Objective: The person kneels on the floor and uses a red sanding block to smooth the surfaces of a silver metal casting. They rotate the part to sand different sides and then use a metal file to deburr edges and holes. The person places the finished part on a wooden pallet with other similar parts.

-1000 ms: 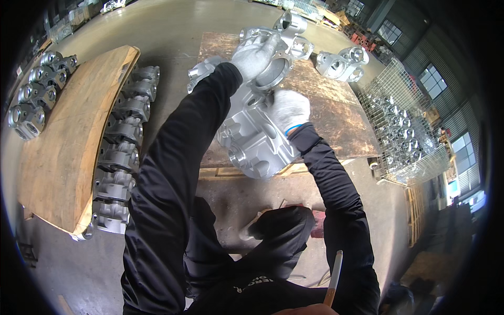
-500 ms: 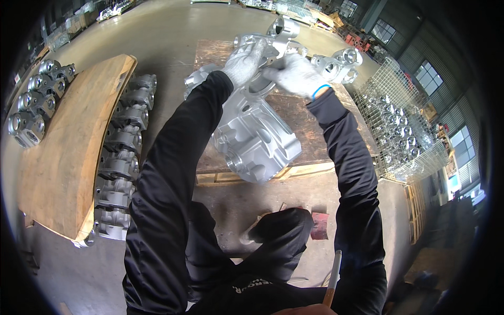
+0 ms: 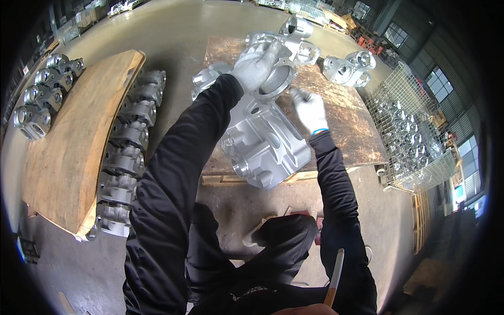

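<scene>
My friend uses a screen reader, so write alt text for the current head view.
A gloved left hand rests on a large silvery metal casting on a worn wooden surface, with the gloved right hand close beside it. More castings flank a wooden board at left, and a wire cage at right holds shiny metal parts.
</scene>
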`<state>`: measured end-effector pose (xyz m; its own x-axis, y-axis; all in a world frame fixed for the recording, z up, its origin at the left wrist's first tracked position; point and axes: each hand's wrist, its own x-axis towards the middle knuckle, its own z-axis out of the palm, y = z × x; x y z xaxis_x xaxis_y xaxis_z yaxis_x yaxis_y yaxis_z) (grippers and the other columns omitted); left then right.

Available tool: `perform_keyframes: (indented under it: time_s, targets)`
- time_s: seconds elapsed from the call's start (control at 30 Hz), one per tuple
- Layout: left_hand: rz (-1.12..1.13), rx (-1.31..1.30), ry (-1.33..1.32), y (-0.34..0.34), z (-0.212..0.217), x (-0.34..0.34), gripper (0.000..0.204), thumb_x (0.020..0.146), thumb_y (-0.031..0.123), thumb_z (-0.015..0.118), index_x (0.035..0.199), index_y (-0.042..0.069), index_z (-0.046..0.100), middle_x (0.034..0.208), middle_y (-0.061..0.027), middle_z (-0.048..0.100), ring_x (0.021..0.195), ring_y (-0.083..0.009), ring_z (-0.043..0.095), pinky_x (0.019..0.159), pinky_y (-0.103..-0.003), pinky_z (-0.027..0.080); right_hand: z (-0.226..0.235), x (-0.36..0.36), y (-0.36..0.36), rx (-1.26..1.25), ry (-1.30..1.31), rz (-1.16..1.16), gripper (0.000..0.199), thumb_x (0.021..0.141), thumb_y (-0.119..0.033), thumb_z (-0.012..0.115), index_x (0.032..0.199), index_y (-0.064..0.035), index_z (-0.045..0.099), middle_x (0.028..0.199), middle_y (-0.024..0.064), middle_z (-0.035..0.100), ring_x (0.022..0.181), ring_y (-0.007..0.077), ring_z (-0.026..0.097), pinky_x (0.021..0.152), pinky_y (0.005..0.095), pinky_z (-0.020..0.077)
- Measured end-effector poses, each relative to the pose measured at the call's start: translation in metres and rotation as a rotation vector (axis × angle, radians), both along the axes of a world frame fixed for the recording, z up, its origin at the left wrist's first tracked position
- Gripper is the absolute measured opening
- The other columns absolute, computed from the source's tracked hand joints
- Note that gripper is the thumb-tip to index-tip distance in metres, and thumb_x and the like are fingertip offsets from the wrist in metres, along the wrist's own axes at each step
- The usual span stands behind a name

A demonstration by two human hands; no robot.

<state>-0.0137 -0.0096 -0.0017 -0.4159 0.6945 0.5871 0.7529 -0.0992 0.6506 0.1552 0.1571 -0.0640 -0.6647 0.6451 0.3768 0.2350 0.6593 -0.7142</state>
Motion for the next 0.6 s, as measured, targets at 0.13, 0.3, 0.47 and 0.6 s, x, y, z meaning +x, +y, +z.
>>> perform_keyframes:
  time_s: [0.13,0.3,0.47,0.6]
  targets:
    - [0.086,-0.097,0.12,-0.004,0.007,0.01,0.056,0.109,0.053,0.045,0.147,0.014,0.058,0.152,-0.0237,0.054,0.146,-0.0414,0.044,0.122,-0.049,0.034,-0.007,0.015,-0.01,0.023,-0.134,0.207,0.047,0.1,-0.043,0.068,0.116,-0.0003,0.077,0.107,0.0236,0.077,0.103,0.0381,0.075,0.092,0.0398,0.0563]
    - [0.231,-0.032,0.282,-0.001,0.004,0.02,0.042,0.105,0.045,0.056,0.141,0.024,0.062,0.142,-0.0175,0.06,0.135,-0.0413,0.053,0.117,-0.053,0.038,0.001,0.066,-0.011,-0.455,-0.137,0.287,0.051,0.108,-0.043,0.059,0.122,0.0052,0.069,0.09,0.0096,0.073,0.082,0.017,0.068,0.075,0.0302,0.0539]
    - [0.345,0.068,0.3,0.004,-0.003,0.031,0.04,0.104,0.044,0.059,0.135,0.021,0.067,0.137,-0.0151,0.063,0.131,-0.0396,0.057,0.112,-0.05,0.044,-0.015,0.089,-0.03,-0.625,0.119,0.216,0.044,0.111,-0.039,0.057,0.117,0.0036,0.068,0.091,0.0037,0.072,0.072,0.0092,0.059,0.067,0.0252,0.0486]
    - [0.305,0.04,0.279,-0.008,0.002,0.031,0.037,0.1,0.04,0.068,0.131,0.019,0.07,0.135,-0.0117,0.064,0.127,-0.0371,0.061,0.108,-0.047,0.049,-0.004,0.105,-0.055,-0.417,-0.121,0.227,0.043,0.109,-0.034,0.062,0.125,0.0056,0.067,0.094,0.0059,0.071,0.087,0.0133,0.062,0.078,0.03,0.0526]
